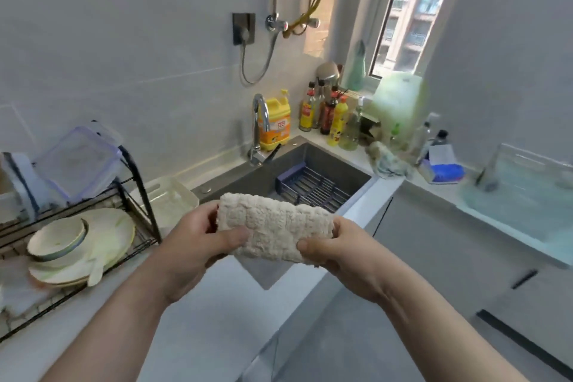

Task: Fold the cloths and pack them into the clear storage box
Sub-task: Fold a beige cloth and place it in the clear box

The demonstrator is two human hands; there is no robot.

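Cloth (274,228) held folded between both grips, in the air above the sink's near corner.

The left grip (192,245) pinched the cloth's left end, thumb on the near face and fingers curled behind it; the right grip (338,257) closed on the right end in the same way. The beige, nubbly cloth ran between them as a thick folded band and touched no surface. Just beyond the grips lay the dark sink (347,164) with a blue rack (313,186) inside. Well off to the right of the right grip stood the clear storage box (502,164) on the surface, its contents too blurred to tell. Beyond the right grip a second, crumpled cloth (389,161) lay by the bottles (322,112). Left of the left grip stood a dish rack (142,192) holding plates (102,242).
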